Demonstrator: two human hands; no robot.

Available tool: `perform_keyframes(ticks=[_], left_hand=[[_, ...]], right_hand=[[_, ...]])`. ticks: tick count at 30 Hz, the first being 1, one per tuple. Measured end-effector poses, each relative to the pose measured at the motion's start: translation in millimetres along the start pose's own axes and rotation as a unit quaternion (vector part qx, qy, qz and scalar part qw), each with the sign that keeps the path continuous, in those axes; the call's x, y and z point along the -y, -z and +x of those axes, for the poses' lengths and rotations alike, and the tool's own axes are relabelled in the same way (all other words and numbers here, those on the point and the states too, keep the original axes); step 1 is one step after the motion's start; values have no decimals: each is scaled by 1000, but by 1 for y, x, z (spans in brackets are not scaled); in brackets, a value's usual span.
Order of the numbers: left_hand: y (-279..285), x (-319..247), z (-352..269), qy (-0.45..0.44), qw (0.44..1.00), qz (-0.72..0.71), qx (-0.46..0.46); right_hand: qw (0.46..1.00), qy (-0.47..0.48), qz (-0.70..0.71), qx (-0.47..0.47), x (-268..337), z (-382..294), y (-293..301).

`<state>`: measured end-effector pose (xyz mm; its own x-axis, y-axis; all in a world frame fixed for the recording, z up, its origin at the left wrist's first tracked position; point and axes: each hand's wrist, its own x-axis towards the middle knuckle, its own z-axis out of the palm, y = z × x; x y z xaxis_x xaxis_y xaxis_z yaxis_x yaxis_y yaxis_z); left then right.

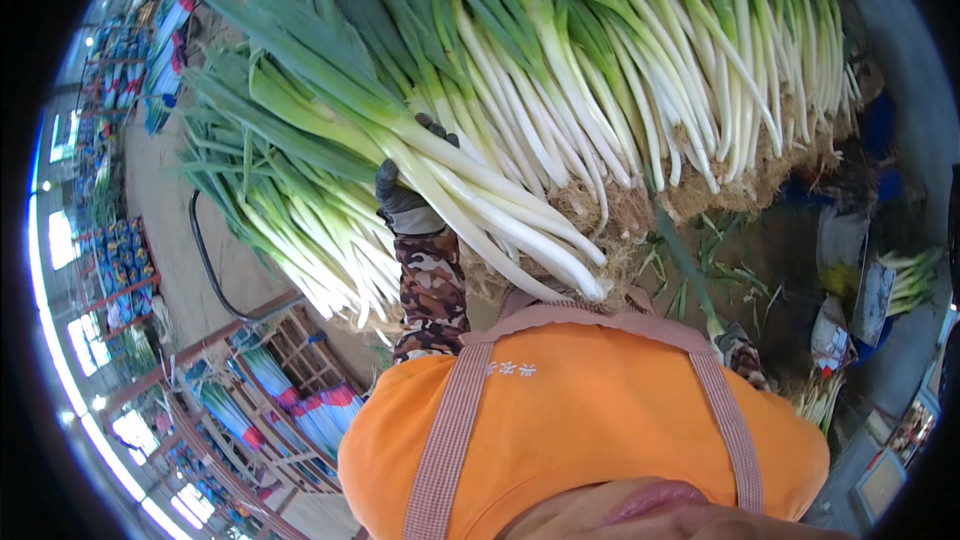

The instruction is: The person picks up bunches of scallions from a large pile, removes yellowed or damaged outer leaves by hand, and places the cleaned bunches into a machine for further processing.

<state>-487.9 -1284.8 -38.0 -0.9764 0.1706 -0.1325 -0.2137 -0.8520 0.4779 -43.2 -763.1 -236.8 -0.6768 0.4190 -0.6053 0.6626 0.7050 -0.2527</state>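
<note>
Several long green onions (pixel 480 195) lie across my left hand (pixel 412 184), in a grey glove and camouflage sleeve. Its thumb and fingertips wrap around their stalks. Their green leaves point to the upper left, and their white stems and roots reach towards my chest. Behind them spreads a wide pile of green onions (pixel 675 75), roots towards me; a smaller heap (pixel 322 240) lies to the left. My right hand (pixel 731 345), low at the right beside my apron, is partly hidden and grips the pale end of a single green onion (pixel 686 262).
A bent black tube (pixel 202 255) stands at the left. Wooden racks (pixel 300 345) with wrapped onion bundles (pixel 326 405) are at the lower left. Loose leaf scraps (pixel 720 255) lie below the pile. More onions (pixel 911 277) and a white sack (pixel 829 330) are at the right.
</note>
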Motion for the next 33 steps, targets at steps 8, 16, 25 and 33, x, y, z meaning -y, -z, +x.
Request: perform_keyframes(ticks=[8, 16, 25, 33], left_hand=[[-7, 10, -13, 15, 1000, -13, 4], [22, 9, -6, 42, 989, 110, -90], [35, 59, 22, 2, 951, 173, -258], [-27, 30, 19, 58, 992, 75, -85]], right_hand=[[835, 328, 363, 251, 392, 46, 85], [891, 336, 241, 185, 496, 45, 120], [926, 372, -21, 55, 498, 28, 91], [818, 395, 369, 198, 484, 36, 134]])
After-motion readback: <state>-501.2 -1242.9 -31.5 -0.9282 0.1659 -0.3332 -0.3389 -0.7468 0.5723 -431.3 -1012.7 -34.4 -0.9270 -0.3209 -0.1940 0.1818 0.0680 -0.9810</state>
